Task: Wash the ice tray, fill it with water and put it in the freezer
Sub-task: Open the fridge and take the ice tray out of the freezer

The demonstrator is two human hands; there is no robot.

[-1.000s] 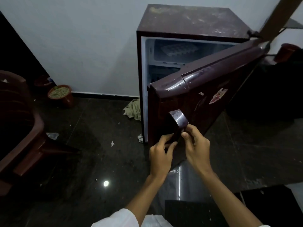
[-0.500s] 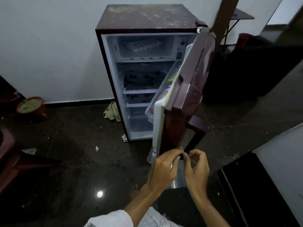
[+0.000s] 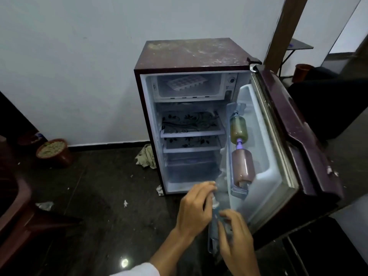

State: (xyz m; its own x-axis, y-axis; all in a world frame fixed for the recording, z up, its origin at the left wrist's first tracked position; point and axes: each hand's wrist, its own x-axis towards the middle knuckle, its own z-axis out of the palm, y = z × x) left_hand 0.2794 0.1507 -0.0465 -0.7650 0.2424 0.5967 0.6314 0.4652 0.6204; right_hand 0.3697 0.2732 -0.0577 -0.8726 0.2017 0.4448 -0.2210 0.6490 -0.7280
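Observation:
The white ice tray (image 3: pixel 186 82) lies in the freezer compartment (image 3: pixel 218 91) at the top of the small maroon fridge (image 3: pixel 191 54). The fridge door (image 3: pixel 298 124) stands wide open to the right. Both hands are low at the door's inner side, far below the tray. My left hand (image 3: pixel 194 210) curls its fingers at the clear bluish lower door shelf (image 3: pixel 211 242). My right hand (image 3: pixel 236 238) holds the same shelf from the right. The image there is blurred.
Two bottles, one greenish (image 3: pixel 238 127) and one brown (image 3: pixel 243 166), stand in the upper door rack. A plant pot (image 3: pixel 52 151) and a crumpled cloth (image 3: pixel 145 156) are on the dark floor left of the fridge. A brown chair (image 3: pixel 14 206) is at far left, a black sofa (image 3: pixel 328 104) behind the door.
The door has swung from nearly closed to wide open. Both hands left the outer handle and door edge and now sit on the inner lower shelf. The freezer and tray came into view.

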